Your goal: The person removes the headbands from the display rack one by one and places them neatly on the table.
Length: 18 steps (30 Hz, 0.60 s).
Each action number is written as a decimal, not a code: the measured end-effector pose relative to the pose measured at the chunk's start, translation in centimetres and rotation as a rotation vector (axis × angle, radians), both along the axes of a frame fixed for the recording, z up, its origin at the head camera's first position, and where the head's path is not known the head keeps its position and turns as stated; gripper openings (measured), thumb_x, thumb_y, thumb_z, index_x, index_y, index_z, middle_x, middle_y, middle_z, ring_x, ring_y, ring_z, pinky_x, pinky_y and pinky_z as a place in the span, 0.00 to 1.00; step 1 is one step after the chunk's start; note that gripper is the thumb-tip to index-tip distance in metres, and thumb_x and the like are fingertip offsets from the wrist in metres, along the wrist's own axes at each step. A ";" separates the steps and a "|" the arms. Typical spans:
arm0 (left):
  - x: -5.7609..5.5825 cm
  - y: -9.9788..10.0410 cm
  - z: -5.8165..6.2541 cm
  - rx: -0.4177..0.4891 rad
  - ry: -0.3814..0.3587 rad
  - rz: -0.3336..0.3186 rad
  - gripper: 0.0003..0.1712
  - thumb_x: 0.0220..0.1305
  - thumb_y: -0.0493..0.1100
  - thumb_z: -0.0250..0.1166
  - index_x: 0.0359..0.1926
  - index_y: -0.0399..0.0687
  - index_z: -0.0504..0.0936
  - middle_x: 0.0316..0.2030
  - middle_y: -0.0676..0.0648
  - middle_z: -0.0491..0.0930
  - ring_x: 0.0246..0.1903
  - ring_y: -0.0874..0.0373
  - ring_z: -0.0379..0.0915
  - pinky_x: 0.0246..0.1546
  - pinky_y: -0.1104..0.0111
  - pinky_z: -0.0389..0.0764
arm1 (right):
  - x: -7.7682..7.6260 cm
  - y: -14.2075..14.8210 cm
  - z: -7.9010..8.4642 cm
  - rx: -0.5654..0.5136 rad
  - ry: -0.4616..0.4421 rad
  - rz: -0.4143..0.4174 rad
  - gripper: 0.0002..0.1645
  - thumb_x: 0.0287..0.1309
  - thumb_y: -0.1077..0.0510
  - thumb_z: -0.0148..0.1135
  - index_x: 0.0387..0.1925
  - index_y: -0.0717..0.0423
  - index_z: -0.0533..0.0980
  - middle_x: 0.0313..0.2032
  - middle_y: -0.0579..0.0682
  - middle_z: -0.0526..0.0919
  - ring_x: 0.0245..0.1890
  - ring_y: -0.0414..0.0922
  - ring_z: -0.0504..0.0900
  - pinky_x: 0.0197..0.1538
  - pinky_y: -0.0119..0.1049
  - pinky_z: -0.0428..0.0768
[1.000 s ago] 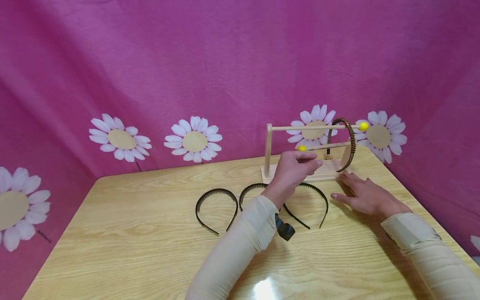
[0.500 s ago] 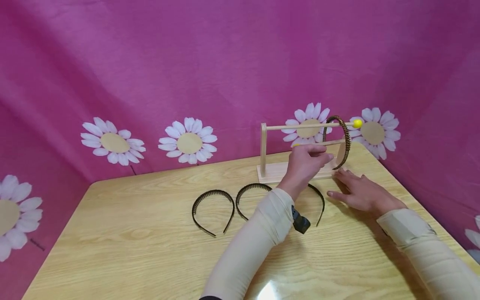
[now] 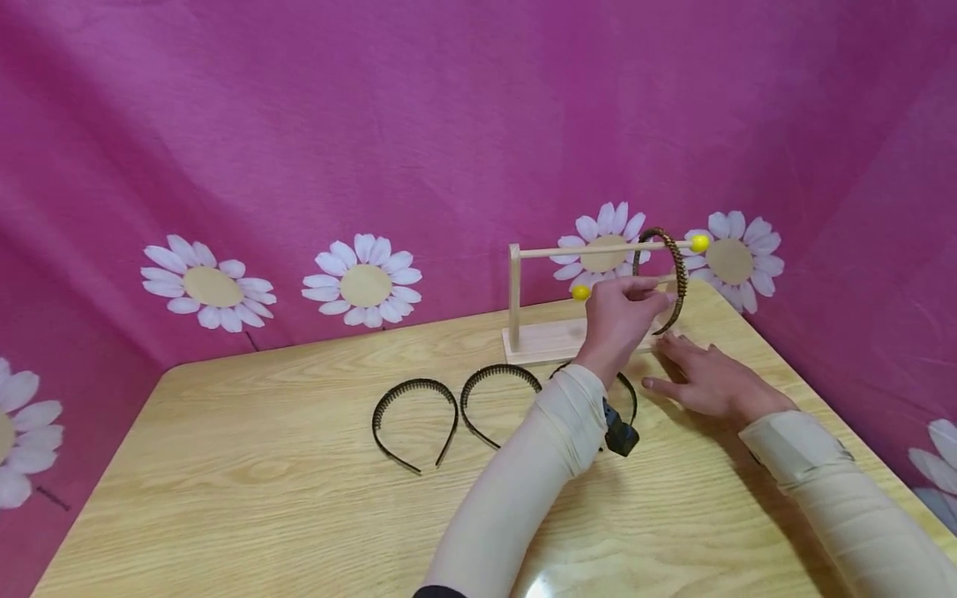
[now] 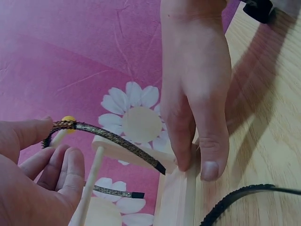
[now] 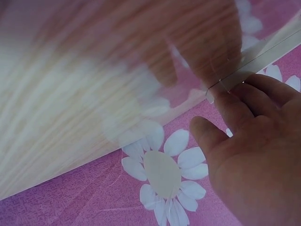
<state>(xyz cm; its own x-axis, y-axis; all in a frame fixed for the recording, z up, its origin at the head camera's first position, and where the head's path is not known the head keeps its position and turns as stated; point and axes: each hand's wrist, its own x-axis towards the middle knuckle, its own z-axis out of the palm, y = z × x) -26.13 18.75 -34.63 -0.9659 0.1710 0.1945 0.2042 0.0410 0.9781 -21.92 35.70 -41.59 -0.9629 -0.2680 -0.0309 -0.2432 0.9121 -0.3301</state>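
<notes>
On the wooden rack (image 3: 514,295) a bronze-brown headband (image 3: 681,282) hangs over the upper rod near its right end. My left hand (image 3: 619,320) reaches over the rack base, thumb and fingers apart, right beside this headband. In the left wrist view the headband's curve (image 4: 113,138) shows at the thumb and fingertips; contact there is unclear. My right hand (image 3: 718,386) lies with fingers extended, its fingertips at the base's front right. On the table are a left black headband (image 3: 374,419), a middle headband (image 3: 499,370) and a third headband (image 3: 634,400), partly behind my left forearm.
Yellow balls cap the rods: one ball (image 3: 699,243) at the upper right, another ball (image 3: 581,292) at the lower left. A purple cloth (image 3: 449,124) with daisies hangs behind the wood-grain table (image 3: 262,482).
My left hand has moved right along the rack to the hanging headband. My right hand stays at the base. The whole head view has shifted slightly.
</notes>
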 end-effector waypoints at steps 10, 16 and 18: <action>-0.6 1.7 -0.3 -0.036 0.013 0.027 0.17 0.55 0.45 0.79 0.44 0.44 0.90 0.27 0.59 0.84 0.30 0.72 0.78 0.33 0.79 0.79 | -0.1 0.1 0.0 -0.004 0.007 0.008 0.57 0.66 0.29 0.54 0.78 0.63 0.50 0.74 0.68 0.54 0.69 0.67 0.62 0.66 0.74 0.51; -0.8 2.6 -0.3 -0.055 0.041 0.037 0.16 0.55 0.44 0.79 0.44 0.43 0.90 0.28 0.57 0.85 0.30 0.72 0.77 0.32 0.80 0.79 | -0.1 0.0 0.0 -0.018 0.005 0.008 0.57 0.66 0.28 0.54 0.80 0.57 0.45 0.76 0.65 0.50 0.71 0.65 0.60 0.66 0.75 0.51; -0.8 2.9 -0.3 -0.079 0.057 0.033 0.15 0.56 0.44 0.78 0.44 0.44 0.90 0.28 0.58 0.85 0.30 0.73 0.76 0.31 0.81 0.78 | 0.0 0.1 -0.1 -0.026 0.006 0.008 0.57 0.66 0.29 0.55 0.80 0.54 0.43 0.76 0.64 0.50 0.71 0.65 0.60 0.65 0.76 0.50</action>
<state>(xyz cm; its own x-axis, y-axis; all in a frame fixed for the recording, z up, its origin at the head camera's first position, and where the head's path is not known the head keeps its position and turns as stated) -26.92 21.63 -34.96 -0.9590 0.1560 0.2365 0.2567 0.1253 0.9583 -21.93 35.82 -41.66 -0.9608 -0.2767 -0.0178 -0.2530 0.9009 -0.3526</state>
